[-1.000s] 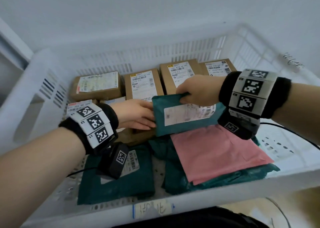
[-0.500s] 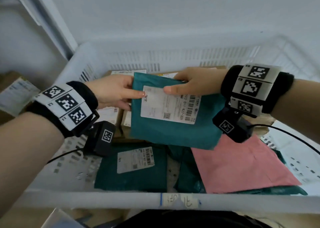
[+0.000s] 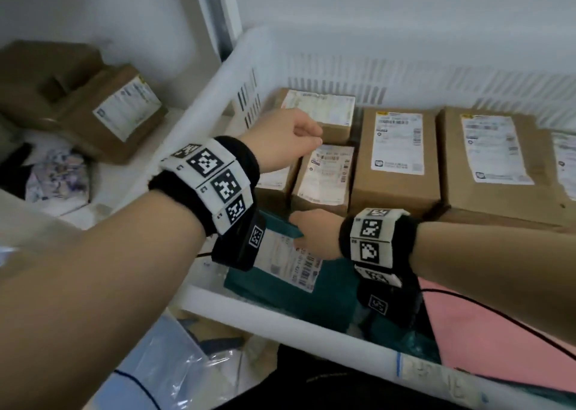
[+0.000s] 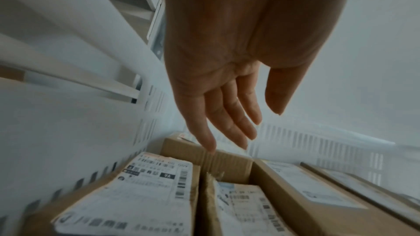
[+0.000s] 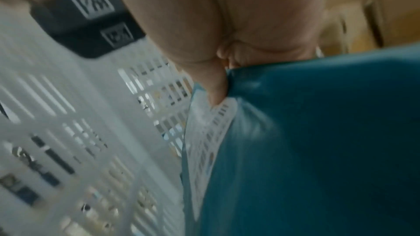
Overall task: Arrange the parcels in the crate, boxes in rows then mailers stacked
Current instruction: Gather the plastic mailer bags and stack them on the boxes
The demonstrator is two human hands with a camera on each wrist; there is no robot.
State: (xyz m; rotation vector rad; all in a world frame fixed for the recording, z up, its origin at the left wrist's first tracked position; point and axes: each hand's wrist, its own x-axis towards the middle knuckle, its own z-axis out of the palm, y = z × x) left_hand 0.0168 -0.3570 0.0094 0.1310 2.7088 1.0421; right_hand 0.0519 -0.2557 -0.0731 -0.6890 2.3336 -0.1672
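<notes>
- Near rim of the white crate (image 3: 280, 316) along the bottom of the head view; pink mailer (image 3: 486, 331) lying flat at lower right.
- Teal mailer (image 3: 327, 288) at lower centre, label up, over the crate floor at the near left; whether fully set down, cannot tell.
- Right hand (image 3: 314, 233) pinching the far edge of that teal mailer, thumb curled on it in the right wrist view.
- Left hand (image 3: 280, 138) empty and relaxed above the small boxes (image 3: 324, 175) at centre left, fingers extended in the left wrist view, touching nothing.
- Large boxes (image 3: 396, 157) in a row along the far wall, upper right, labels up.
- Step in hand, judged: boxes done, mailers being stacked at the near side.
- Next move calls for laying the teal mailer flat, letting go, then squaring the rest onto one pile, pink one included.
- Outside the crate, upper left: another brown box (image 3: 118, 110).
</notes>
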